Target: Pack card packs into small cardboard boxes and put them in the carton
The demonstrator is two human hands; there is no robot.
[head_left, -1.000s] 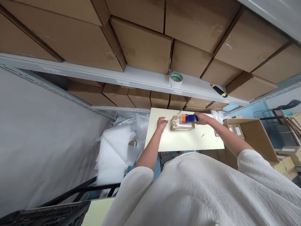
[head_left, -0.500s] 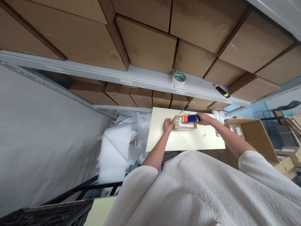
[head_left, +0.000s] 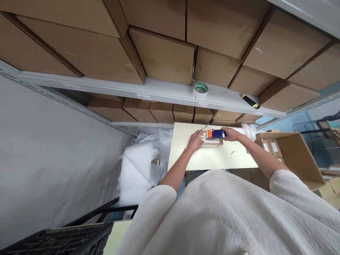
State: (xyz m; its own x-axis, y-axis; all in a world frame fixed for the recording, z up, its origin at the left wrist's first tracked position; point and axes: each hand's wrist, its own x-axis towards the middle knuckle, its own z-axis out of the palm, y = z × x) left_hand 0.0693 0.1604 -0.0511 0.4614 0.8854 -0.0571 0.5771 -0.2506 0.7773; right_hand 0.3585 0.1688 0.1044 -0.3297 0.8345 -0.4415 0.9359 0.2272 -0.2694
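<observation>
A small brown parcel with a white label lies on a pale yellow table. My left hand rests on the parcel's left end, fingers laid over it. My right hand is closed round a blue and orange tape dispenser, which sits on top of the parcel. Both my arms reach forward over the table in white sleeves.
A roll of tape and a black and yellow knife lie on the grey shelf under stacked cartons. White foam sheets pile up at the left. An open carton stands at the right; a black crate sits bottom left.
My left hand has moved right, from beside the parcel onto its left end. The dispenser stays on top of the parcel in my right hand.
</observation>
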